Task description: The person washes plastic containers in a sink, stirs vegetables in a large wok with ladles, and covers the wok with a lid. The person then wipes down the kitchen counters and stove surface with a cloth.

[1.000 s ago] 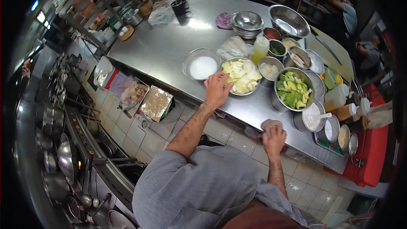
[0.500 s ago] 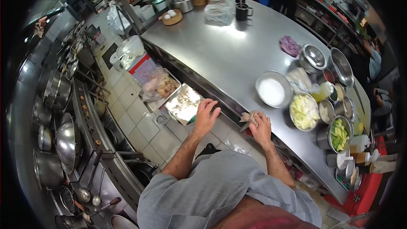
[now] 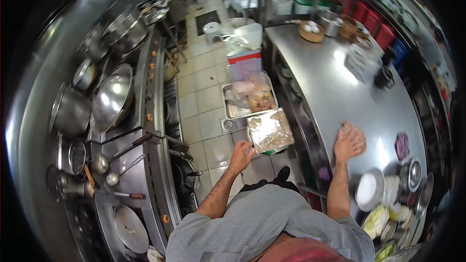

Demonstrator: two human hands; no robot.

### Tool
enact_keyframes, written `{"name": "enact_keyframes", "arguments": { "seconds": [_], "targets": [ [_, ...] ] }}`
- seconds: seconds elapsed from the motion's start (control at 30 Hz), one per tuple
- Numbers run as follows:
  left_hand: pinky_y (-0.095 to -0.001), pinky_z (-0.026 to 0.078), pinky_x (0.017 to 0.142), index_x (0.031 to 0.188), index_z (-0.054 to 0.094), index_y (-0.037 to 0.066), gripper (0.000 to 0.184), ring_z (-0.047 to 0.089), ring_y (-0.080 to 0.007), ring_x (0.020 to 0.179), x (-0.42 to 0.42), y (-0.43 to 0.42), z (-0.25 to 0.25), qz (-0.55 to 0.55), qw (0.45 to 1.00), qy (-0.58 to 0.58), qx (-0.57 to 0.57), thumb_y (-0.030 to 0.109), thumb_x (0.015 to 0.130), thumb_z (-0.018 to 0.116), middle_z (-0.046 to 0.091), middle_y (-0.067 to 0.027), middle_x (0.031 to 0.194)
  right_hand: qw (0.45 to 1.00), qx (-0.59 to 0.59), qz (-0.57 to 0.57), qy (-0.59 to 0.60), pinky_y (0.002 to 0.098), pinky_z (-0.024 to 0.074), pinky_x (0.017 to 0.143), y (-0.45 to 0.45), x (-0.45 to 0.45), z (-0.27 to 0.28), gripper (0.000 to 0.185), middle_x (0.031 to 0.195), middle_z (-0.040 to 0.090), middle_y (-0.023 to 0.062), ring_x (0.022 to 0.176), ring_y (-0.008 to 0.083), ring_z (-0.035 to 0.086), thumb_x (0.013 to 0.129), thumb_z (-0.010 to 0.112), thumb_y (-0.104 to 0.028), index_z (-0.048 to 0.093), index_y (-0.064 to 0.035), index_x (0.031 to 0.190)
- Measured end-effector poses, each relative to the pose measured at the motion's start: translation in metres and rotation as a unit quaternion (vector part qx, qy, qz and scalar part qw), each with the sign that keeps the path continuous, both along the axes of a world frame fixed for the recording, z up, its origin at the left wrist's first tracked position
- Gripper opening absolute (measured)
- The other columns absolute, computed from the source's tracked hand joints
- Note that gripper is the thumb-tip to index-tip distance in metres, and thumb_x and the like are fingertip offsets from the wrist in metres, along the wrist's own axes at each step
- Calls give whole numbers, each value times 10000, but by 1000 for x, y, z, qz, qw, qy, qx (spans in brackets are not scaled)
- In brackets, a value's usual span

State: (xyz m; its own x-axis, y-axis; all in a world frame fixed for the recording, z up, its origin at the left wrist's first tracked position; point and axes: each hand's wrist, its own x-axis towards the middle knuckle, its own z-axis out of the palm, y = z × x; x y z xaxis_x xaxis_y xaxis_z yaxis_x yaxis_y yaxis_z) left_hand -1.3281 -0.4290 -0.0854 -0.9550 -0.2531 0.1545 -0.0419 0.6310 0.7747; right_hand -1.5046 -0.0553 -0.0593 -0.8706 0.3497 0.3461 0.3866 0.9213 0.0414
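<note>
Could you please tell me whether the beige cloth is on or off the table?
On: the beige cloth lies on the table beneath the right hand.

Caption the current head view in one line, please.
Right hand on a cloth atop the steel table; left hand near a shiny square surface.

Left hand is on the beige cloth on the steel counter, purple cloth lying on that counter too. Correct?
No, wrong hand: the head view shows the right hand on the beige cloth on the steel counter, with the purple cloth lying there too. The left hand is off the counter.
</note>
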Motion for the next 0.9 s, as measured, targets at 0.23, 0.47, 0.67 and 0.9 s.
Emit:
{"name": "enact_keyframes", "arguments": {
  "seconds": [0.23, 0.47, 0.67, 0.9],
  "targets": [
    [-383, 454, 821, 904, 652, 35, 306, 585, -320, 903, 64, -58, -133, 128, 960, -247, 42, 305, 768, 601, 631, -173, 931, 997, -14, 19, -77, 598, 132, 991, 23, -148, -14, 653, 1446, 182, 142, 1279, 467, 136, 860, 318, -603, 292, -196, 1369],
    [-389, 451, 845, 869, 677, 70, 368, 595, -314, 912, 156, -47, -166, 401, 802, -436, 74, 363, 726, 506, 637, -159, 929, 994, -2, 29, -105, 586, 191, 965, 8, -259, -15, 651, 1447, 182, 117, 1279, 438, 159, 853, 266, -639, 260, -252, 1377],
    [-382, 444, 842, 890, 680, 99, 316, 589, -290, 926, 120, -12, -151, 463, 780, -412, 86, 347, 715, 591, 644, -142, 936, 988, 7, 128, -84, 571, 213, 971, -34, -270, -12, 622, 1425, 227, 119, 1265, 430, 197, 862, 283, -618, 301, -246, 1360],
    [-400, 314, 955, 901, 680, 128, 295, 464, -279, 1063, 80, -22, -128, 448, 831, -329, 32, 359, 728, 622, 606, -144, 970, 981, -50, 164, -89, 559, 228, 964, -57, -259, 14, 550, 1372, 311, 124, 1257, 372, 249, 853, 415, -535, 431, -204, 1292]
  ]
}}
